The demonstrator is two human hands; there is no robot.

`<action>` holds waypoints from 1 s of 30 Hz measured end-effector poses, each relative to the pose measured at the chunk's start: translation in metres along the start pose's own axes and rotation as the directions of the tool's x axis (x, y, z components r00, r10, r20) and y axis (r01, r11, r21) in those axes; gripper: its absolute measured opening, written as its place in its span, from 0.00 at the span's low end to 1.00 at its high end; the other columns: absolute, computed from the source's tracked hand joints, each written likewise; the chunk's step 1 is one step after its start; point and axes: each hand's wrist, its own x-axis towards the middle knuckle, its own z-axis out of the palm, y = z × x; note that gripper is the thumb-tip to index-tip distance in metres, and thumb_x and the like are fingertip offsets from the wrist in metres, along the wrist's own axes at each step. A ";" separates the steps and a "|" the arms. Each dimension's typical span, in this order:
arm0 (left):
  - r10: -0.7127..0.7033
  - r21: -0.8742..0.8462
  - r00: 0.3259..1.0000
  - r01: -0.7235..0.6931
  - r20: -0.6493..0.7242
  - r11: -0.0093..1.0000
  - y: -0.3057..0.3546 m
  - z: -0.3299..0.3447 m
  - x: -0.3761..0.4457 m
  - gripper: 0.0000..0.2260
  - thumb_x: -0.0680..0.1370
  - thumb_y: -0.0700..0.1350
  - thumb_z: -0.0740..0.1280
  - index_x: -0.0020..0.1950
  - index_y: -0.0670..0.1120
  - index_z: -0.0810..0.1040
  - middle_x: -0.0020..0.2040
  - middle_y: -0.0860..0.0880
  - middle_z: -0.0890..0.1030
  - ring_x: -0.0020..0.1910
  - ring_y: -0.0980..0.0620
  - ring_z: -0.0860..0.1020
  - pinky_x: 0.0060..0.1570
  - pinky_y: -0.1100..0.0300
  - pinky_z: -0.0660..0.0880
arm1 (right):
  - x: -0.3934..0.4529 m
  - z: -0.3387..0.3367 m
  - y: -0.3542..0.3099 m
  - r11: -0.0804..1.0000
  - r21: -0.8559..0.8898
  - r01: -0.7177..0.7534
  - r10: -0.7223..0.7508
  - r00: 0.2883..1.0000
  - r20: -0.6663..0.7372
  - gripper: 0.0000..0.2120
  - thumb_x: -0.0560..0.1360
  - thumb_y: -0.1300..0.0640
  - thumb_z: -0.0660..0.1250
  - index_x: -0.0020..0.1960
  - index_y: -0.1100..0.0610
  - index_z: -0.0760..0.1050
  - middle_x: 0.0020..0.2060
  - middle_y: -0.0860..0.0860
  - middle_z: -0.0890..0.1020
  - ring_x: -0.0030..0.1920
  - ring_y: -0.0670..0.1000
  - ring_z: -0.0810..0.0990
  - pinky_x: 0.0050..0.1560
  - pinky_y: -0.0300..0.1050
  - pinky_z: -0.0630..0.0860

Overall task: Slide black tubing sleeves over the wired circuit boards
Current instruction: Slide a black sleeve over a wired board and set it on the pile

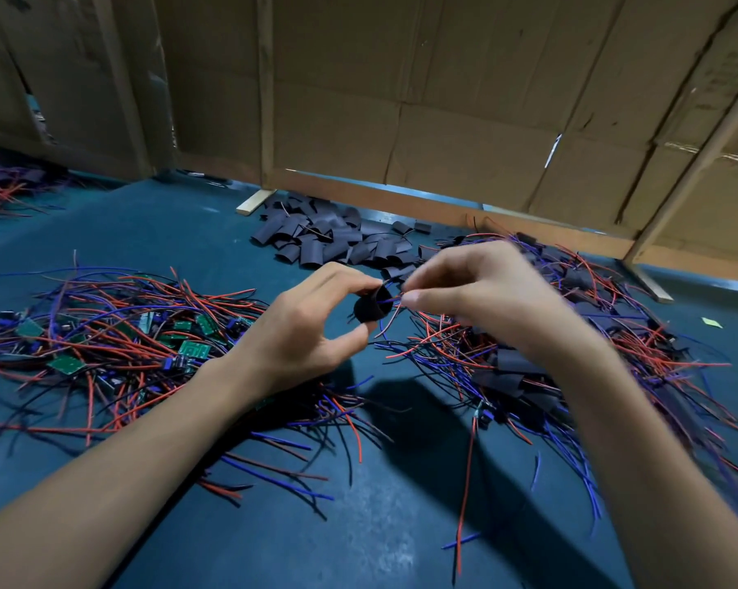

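Sleeve (369,309) first: we hold one short black tubing sleeve up above the blue surface (188,231), just in front of the heap of loose sleeves (333,240) that lies against the cardboard partition (443,99). Our left hand (307,329) pinches it between thumb and forefinger with the mouth turned toward the other hand, and we judge that this keeps the tube pressed open so something can enter it.

Our right hand (477,291) meets it there, fingertips closed on a thin bundle of red and blue wires (394,308) right at the sleeve's opening. The wire ends appear to pass into or through the tube; we cannot tell whether a board hangs on them, since the fingers hide that part. Leading with the wires makes sense to us, because they can be drawn through and pull the board in behind.

Left of the held sleeve sits a tangle of bare green circuit boards (193,348) with their leads, apparently the stock not yet covered. Right of it, under our right forearm, lies a second tangle (528,376) in which black-sleeved pieces show among the wires, most likely the finished ones. With supply on one side and output on the other, both hands work in the middle with little reaching.
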 end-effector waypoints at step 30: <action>0.032 0.156 0.998 -0.039 0.045 0.987 0.001 -0.002 0.000 0.18 0.75 0.37 0.72 0.64 0.37 0.79 0.56 0.43 0.79 0.54 0.45 0.80 0.55 0.51 0.77 | 0.005 0.022 0.004 0.997 -0.071 -0.004 -0.001 0.998 -0.065 0.06 0.70 0.60 0.78 0.40 0.53 0.82 0.32 0.48 0.85 0.33 0.44 0.82 0.40 0.43 0.79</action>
